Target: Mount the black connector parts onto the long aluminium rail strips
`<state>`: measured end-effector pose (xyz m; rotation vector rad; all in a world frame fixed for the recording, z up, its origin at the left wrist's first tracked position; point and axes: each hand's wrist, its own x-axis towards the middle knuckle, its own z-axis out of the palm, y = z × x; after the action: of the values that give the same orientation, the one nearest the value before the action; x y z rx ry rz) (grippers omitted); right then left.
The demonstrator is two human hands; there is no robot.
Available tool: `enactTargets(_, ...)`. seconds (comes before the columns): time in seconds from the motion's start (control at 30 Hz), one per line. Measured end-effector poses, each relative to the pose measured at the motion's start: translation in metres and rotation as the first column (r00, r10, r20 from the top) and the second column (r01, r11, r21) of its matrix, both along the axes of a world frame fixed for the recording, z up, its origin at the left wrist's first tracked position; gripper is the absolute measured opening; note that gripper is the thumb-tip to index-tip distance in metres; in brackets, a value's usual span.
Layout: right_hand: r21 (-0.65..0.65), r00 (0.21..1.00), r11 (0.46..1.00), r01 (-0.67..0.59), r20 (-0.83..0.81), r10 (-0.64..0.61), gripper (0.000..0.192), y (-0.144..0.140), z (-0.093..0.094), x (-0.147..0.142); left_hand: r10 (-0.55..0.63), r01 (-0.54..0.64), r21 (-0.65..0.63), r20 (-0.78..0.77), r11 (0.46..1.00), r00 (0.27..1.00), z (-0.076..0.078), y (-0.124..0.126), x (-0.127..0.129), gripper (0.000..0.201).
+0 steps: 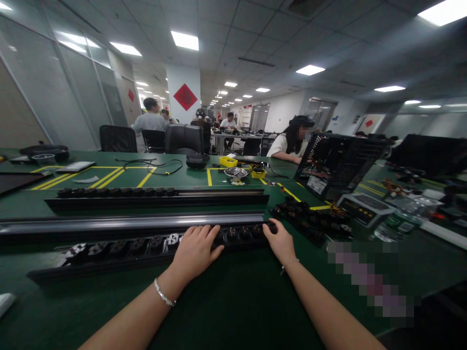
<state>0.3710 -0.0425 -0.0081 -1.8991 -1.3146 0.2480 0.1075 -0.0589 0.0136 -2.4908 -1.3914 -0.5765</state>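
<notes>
One small, round black piece (pixel 272 226) was pinched in the right hand (pixel 280 242) at the right end of a long, straight black rail (pixel 109 266) lined with round parts. The left hand (pixel 197 250) lay across the rail's middle, its grip impossible to tell. Just beyond, a long, shiny grey strip (pixel 127 224) shared the green tabletop (pixel 237 301).
</notes>
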Motion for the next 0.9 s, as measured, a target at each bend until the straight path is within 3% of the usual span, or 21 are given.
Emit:
enactTargets(0.63, 0.095, 0.981, 0.995, -0.044, -0.185, 0.061, 0.047, 0.008, -0.012, 0.011, 0.033, -0.033, 0.001, 0.025, 0.999, 0.999, -0.002, -0.002, 0.003, 0.045)
enactTargets(0.9, 0.076, 0.968, 0.996, -0.052, -0.243, 0.069, 0.047, 0.010, -0.010, 0.012, 0.034, -0.033, -0.006, 0.031, 0.999, 0.999, -0.002, -0.003, 0.003, 0.045)
